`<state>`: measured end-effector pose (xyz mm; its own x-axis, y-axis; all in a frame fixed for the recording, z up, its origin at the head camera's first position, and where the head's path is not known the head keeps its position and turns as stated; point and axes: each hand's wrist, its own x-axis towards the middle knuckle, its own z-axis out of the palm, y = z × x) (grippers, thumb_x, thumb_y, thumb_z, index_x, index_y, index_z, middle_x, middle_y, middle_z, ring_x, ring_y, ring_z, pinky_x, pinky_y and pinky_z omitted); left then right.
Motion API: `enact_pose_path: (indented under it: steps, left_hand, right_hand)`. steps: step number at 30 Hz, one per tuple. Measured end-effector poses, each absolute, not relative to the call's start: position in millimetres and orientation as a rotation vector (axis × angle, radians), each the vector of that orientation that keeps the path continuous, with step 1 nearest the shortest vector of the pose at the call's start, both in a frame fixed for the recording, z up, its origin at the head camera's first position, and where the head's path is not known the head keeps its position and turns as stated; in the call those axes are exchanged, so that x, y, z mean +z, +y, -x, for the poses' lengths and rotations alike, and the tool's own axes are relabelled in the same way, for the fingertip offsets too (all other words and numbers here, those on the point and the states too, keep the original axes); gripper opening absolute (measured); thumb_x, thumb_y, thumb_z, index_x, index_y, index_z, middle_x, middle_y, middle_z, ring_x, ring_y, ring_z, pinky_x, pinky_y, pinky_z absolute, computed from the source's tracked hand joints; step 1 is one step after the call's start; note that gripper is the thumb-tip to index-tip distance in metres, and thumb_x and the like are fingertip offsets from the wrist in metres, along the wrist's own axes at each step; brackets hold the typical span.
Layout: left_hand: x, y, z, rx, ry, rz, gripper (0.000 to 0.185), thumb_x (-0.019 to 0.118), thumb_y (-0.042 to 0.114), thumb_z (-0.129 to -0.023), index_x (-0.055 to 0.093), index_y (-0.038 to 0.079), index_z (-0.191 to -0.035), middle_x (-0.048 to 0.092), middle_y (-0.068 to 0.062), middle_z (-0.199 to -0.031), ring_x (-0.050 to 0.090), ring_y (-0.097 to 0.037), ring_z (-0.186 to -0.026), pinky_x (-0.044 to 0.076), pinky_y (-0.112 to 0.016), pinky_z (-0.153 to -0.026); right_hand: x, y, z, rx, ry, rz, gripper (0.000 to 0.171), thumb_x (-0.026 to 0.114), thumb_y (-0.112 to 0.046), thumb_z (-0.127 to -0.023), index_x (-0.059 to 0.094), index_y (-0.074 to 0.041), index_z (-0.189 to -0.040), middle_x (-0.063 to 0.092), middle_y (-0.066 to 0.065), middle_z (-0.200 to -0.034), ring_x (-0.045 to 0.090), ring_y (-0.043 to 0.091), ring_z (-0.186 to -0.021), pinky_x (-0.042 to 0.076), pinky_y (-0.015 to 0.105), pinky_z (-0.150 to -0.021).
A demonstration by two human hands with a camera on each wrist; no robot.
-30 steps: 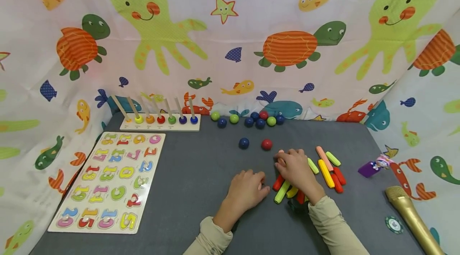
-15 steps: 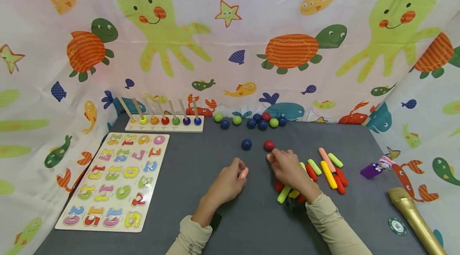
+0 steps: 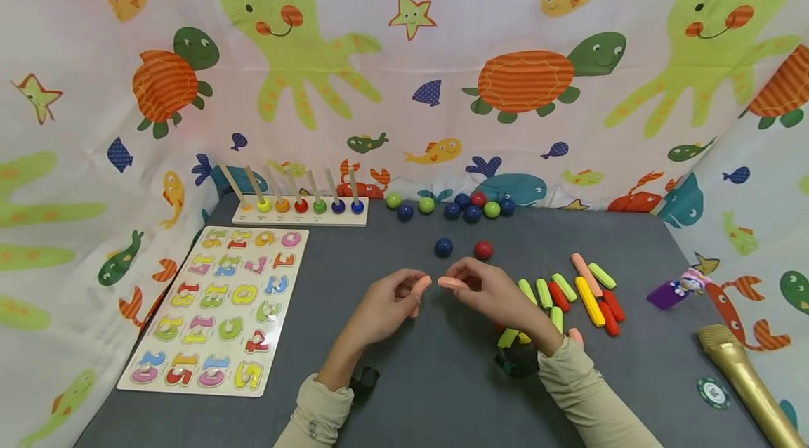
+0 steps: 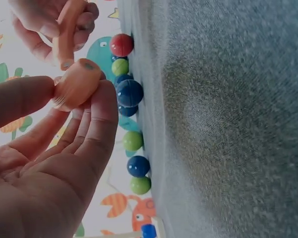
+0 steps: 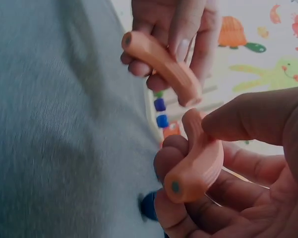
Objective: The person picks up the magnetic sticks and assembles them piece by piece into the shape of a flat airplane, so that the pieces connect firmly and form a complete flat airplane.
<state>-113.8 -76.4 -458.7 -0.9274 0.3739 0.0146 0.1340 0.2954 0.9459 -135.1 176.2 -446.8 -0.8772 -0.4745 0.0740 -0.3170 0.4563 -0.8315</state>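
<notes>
My left hand (image 3: 379, 309) pinches a curved peach-coloured magnetic stick (image 3: 421, 285) between thumb and fingers. A second curved peach magnetic stick (image 3: 453, 284) is pinched in my right hand (image 3: 499, 299), facing the first across a small gap in the head view. Grey-green dots show on the ends of the left stick (image 4: 79, 85) and the right stick (image 5: 201, 166) in the wrist views. Beneath and beside my right forearm lie several loose sticks: light green ones (image 3: 543, 293), a red one (image 3: 559, 297), and a peach one (image 3: 575, 336), partly hidden by the sleeve.
Blue (image 3: 444, 247) and red (image 3: 483, 250) balls lie beyond my hands, with more balls along the back curtain. A number puzzle board (image 3: 218, 311) and a peg stand (image 3: 297, 213) occupy the left. At right are a yellow stick (image 3: 589, 300), a purple figure stamp (image 3: 666, 295), a gold microphone (image 3: 746, 378) and a chip (image 3: 713, 393).
My right hand has left the stick pile and come left with a peach stick. My left hand, earlier resting near the pile, now holds its own peach stick, and the two sticks have come close together.
</notes>
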Motion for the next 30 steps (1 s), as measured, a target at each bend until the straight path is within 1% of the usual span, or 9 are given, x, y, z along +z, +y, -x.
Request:
enact_pose_path:
  steps: [4, 8, 12, 17, 19, 21, 23, 26, 30]
  left_hand:
    - [-457, -79, 112, 1.684, 2.333, -0.505, 0.031, 0.066, 0.014, -0.109, 0.067, 0.0, -0.136, 0.07, -0.019, -0.097, 0.066, -0.022, -0.077, 0.051, -0.03, -0.071]
    - [-457, -81, 111, 1.68, 2.321, -0.525, 0.029, 0.064, 0.008, -0.108, 0.067, 0.001, -0.137, 0.07, -0.017, -0.099, 0.065, -0.02, -0.076, 0.051, -0.029, -0.069]
    - [-457, -83, 108, 1.667, 2.341, -0.52, 0.028, 0.066, 0.011, -0.107, 0.068, 0.003, -0.134, 0.07, -0.009, -0.097, 0.065, -0.016, -0.074, 0.052, -0.029, -0.067]
    - [-458, -83, 106, 1.585, 2.431, -0.484, 0.026, 0.072, 0.014, -0.104, 0.07, 0.003, -0.127, 0.068, 0.001, -0.081, 0.065, -0.016, -0.065, 0.048, -0.029, -0.06]
    - [-461, -84, 106, 1.531, 2.496, -0.47, 0.023, 0.073, 0.013, -0.103, 0.07, 0.003, -0.123, 0.066, 0.003, -0.074, 0.064, -0.016, -0.062, 0.047, -0.03, -0.06]
    - [-464, -87, 106, 1.485, 2.567, -0.466, 0.018, 0.072, 0.012, -0.103, 0.071, 0.002, -0.118, 0.066, 0.004, -0.073, 0.063, -0.013, -0.062, 0.048, -0.031, -0.062]
    - [-467, -91, 106, 1.462, 2.612, -0.455, 0.015, 0.073, 0.011, -0.102, 0.072, 0.003, -0.114, 0.067, 0.005, -0.075, 0.063, -0.011, -0.065, 0.05, -0.033, -0.065]
    - [-470, -97, 108, 1.446, 2.635, -0.437, 0.014, 0.075, 0.011, -0.1, 0.073, 0.004, -0.111, 0.069, 0.006, -0.082, 0.061, -0.009, -0.07, 0.051, -0.035, -0.068]
    - [-472, -103, 110, 1.429, 2.626, -0.406, 0.017, 0.077, 0.013, -0.099, 0.072, 0.004, -0.113, 0.071, 0.005, -0.083, 0.062, -0.01, -0.07, 0.051, -0.036, -0.067]
  right_hand:
    - [-442, 171, 133, -1.444, 2.473, 0.731, 0.019, 0.071, -0.017, -0.106, 0.072, -0.009, -0.123, 0.071, 0.004, -0.104, 0.066, 0.02, -0.088, 0.056, 0.032, -0.081]
    - [-441, 167, 132, -1.451, 2.468, 0.743, 0.018, 0.069, -0.017, -0.107, 0.071, -0.008, -0.123, 0.069, 0.001, -0.101, 0.063, 0.022, -0.086, 0.055, 0.033, -0.079]
    - [-444, 163, 130, -1.461, 2.447, 0.751, 0.017, 0.068, -0.015, -0.107, 0.071, -0.008, -0.123, 0.069, 0.0, -0.101, 0.063, 0.022, -0.086, 0.054, 0.033, -0.078]
    - [-449, 156, 130, -1.437, 2.451, 0.803, 0.022, 0.069, -0.015, -0.107, 0.07, -0.003, -0.126, 0.072, 0.003, -0.106, 0.066, 0.021, -0.088, 0.056, 0.033, -0.08]
    - [-450, 153, 131, -1.414, 2.457, 0.815, 0.025, 0.07, -0.012, -0.106, 0.068, 0.0, -0.128, 0.072, 0.006, -0.107, 0.065, 0.021, -0.088, 0.055, 0.033, -0.078]
    - [-449, 150, 132, -1.384, 2.467, 0.811, 0.028, 0.071, -0.008, -0.104, 0.067, 0.002, -0.13, 0.071, 0.008, -0.108, 0.065, 0.021, -0.088, 0.055, 0.033, -0.077]
    - [-448, 147, 134, -1.362, 2.475, 0.787, 0.028, 0.071, -0.004, -0.102, 0.067, 0.0, -0.129, 0.071, 0.008, -0.108, 0.064, 0.021, -0.088, 0.055, 0.033, -0.078]
    - [-447, 141, 137, -1.334, 2.506, 0.757, 0.022, 0.072, -0.005, -0.101, 0.07, -0.006, -0.123, 0.07, 0.002, -0.103, 0.063, 0.019, -0.085, 0.054, 0.032, -0.075]
    - [-447, 129, 143, -1.341, 2.511, 0.787, 0.015, 0.074, -0.006, -0.101, 0.073, -0.01, -0.115, 0.069, -0.003, -0.095, 0.059, 0.016, -0.077, 0.05, 0.031, -0.068]
